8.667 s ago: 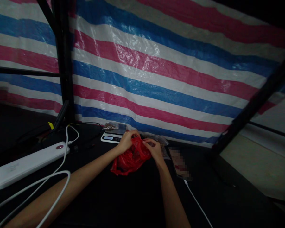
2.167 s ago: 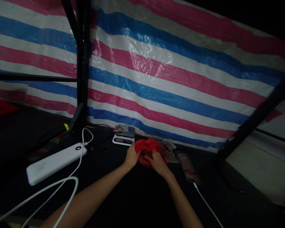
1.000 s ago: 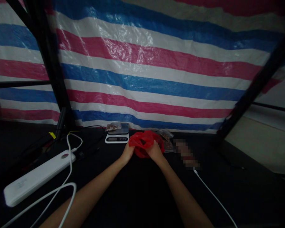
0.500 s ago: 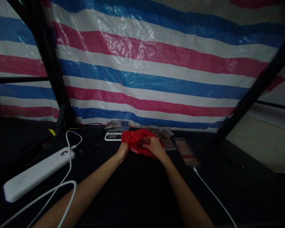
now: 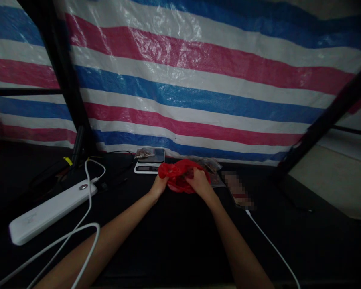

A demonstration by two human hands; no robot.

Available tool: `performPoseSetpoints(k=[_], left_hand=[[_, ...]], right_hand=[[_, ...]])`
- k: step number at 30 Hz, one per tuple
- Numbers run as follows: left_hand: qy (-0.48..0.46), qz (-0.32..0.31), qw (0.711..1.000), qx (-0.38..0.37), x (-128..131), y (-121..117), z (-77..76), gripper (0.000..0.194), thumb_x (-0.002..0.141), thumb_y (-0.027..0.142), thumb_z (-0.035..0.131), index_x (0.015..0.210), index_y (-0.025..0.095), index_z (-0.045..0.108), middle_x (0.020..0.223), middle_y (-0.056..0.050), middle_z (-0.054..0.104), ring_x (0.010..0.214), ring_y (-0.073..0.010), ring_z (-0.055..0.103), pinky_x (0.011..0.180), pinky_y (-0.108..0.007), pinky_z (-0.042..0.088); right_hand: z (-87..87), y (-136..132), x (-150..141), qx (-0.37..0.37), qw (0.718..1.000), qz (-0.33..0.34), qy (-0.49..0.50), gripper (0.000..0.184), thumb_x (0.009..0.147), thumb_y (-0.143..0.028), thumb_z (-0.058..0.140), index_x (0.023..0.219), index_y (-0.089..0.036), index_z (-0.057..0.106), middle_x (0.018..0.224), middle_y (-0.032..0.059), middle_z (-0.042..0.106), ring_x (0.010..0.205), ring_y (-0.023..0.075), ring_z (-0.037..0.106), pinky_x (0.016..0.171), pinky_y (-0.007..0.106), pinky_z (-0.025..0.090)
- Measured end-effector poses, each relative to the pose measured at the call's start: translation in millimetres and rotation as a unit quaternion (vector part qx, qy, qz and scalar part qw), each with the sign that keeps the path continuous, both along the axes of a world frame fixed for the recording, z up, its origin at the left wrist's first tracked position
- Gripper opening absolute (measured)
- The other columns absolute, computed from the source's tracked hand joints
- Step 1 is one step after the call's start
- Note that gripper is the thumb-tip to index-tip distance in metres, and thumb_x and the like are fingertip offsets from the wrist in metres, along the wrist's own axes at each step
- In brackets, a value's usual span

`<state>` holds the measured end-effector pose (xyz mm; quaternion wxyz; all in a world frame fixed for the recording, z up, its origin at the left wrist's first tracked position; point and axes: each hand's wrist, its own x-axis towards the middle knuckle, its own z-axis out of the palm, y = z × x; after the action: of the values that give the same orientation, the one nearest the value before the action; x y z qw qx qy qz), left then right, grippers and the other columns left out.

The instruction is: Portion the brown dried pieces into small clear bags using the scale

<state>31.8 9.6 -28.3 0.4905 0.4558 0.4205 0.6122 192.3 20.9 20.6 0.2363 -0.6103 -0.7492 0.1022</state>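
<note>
A crumpled red plastic bag (image 5: 179, 186) lies on the dark tabletop between my hands, its mouth facing me. My left hand (image 5: 159, 186) is closed on the bag's left edge. The fingers of my right hand (image 5: 199, 182) curl down into the mouth, partly hidden by the red plastic, and what they grip there cannot be made out. Just behind the left hand is a white digital scale (image 5: 137, 168), with a small clear packet of brownish bits (image 5: 145, 153) on its platform. More clear packets (image 5: 212, 163) lie behind and right of the bag.
A white power bank (image 5: 49, 212) with a looping white cable (image 5: 90, 200) lies at left. To the right, a pixelated phone (image 5: 237, 188) is plugged into another white cable (image 5: 270, 241). Black frame bars and a striped plastic sheet (image 5: 183, 88) stand behind the table.
My right hand has shifted within the bag's mouth, and its fingers are more hidden. The bag's opening has changed shape. The view has tilted slightly.
</note>
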Motion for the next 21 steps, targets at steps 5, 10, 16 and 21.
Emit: performPoseSetpoints(k=[5,10,16,21], left_hand=[[0.079,-0.055,0.995,0.014,0.0,-2.6,8.2,0.052,0.052,0.025,0.073,0.099,0.012,0.054,0.088,-0.008,0.064,0.079,-0.0178,0.058,0.078,-0.032,0.044],[0.204,-0.094,0.974,-0.005,-1.9,-1.8,14.2,0.013,0.059,0.015,0.061,0.071,0.012,0.061,0.06,-0.001,0.061,0.061,-0.0154,0.056,0.064,-0.027,0.043],[0.232,0.002,0.973,0.013,-5.9,-4.4,13.9,0.016,0.058,0.008,0.056,0.045,0.017,0.055,0.051,-0.001,0.056,0.07,-0.0204,0.056,0.07,-0.028,0.041],[0.05,0.046,0.998,-0.01,-3.8,-5.5,8.3,0.011,0.057,0.012,0.062,0.065,0.018,0.065,0.072,-0.004,0.066,0.086,-0.0243,0.058,0.086,-0.033,0.039]], right_hand=[[8.2,-3.0,1.6,-0.059,0.998,0.027,0.028,0.021,0.071,-0.011,0.052,0.09,-0.01,0.062,0.09,0.0156,0.066,0.089,0.0228,0.061,0.076,0.027,0.044],[8.0,-5.1,0.5,-0.051,0.992,0.1,0.061,0.023,0.071,-0.012,0.051,0.092,-0.015,0.062,0.094,0.0089,0.067,0.089,0.0192,0.061,0.076,0.024,0.043],[2.1,-3.7,1.2,-0.011,0.995,0.076,0.063,0.03,0.069,-0.017,0.057,0.099,-0.013,0.057,0.098,0.0108,0.064,0.09,0.0192,0.059,0.08,0.028,0.044],[2.9,-6.5,4.5,-0.006,0.997,0.079,0.005,0.036,0.071,-0.016,0.058,0.106,-0.016,0.052,0.103,0.0097,0.06,0.099,0.0192,0.055,0.084,0.03,0.041]])
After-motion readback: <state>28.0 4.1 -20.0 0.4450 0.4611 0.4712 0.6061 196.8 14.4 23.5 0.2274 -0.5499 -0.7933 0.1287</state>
